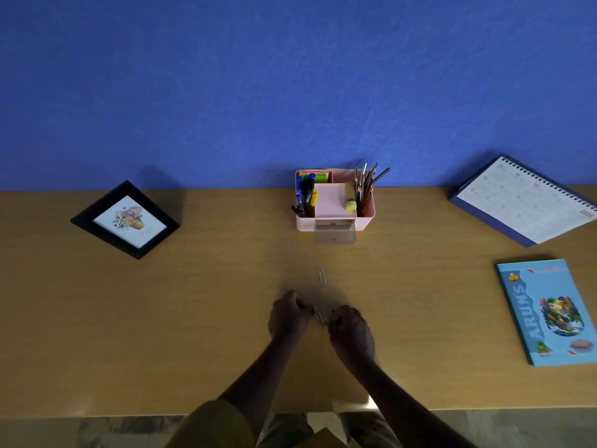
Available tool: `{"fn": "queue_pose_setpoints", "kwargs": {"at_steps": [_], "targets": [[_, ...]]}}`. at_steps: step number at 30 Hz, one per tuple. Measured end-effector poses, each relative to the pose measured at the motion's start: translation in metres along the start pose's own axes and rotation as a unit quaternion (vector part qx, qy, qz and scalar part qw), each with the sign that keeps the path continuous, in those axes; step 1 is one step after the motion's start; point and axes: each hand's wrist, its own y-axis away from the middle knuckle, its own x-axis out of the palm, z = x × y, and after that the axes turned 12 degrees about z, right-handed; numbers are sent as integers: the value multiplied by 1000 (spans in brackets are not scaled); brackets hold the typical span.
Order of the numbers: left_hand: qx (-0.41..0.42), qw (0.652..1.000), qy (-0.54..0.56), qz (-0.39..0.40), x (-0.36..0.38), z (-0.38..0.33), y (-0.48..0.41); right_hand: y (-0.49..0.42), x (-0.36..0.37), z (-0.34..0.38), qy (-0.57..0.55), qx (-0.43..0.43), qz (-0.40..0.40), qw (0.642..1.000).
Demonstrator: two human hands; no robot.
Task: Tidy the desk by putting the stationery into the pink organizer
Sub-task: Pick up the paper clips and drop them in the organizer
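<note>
Hands: the left hand (288, 313) and the right hand (350, 329) were curled together, both pinching paper clips (319, 315) between them; their number I cannot tell.
Loose clip: one paper clip (321, 276) lay on the desk (193, 318), just beyond the hands.
Organizer: one pink organizer (334, 202) stood far, center, its one clear drawer (335, 235) open.

Place: a home study or small office corner is showing here.
Table (161, 318): a plain wooden top is standing against a blue wall (290, 76).
Pink organizer (334, 202): it is sitting at the back edge, holding pens, pencils and sticky notes.
Desk calendar (523, 202): it is leaning at the far right.
Notebook (549, 312): a blue printed cover is lying flat on the right.
Picture frame (126, 219): a black frame with a floral print is sitting at the left.
</note>
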Motion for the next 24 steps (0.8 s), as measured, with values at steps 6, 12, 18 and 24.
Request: {"fn": "queue_pose_setpoints", "kwargs": {"at_steps": [6,12,18,24], "targets": [[33,998,49,8,-3,16,-4,-5,-1,-6,-24,-2,-12,1000],[112,993,40,-3,-3,27,-2,2,-10,0,49,-67,-7,997],[211,962,-173,-19,-9,26,10,8,-13,6,224,-149,1,963],[281,908,-309,-22,-20,20,13,0,-13,12,329,-182,-25,926]]}}
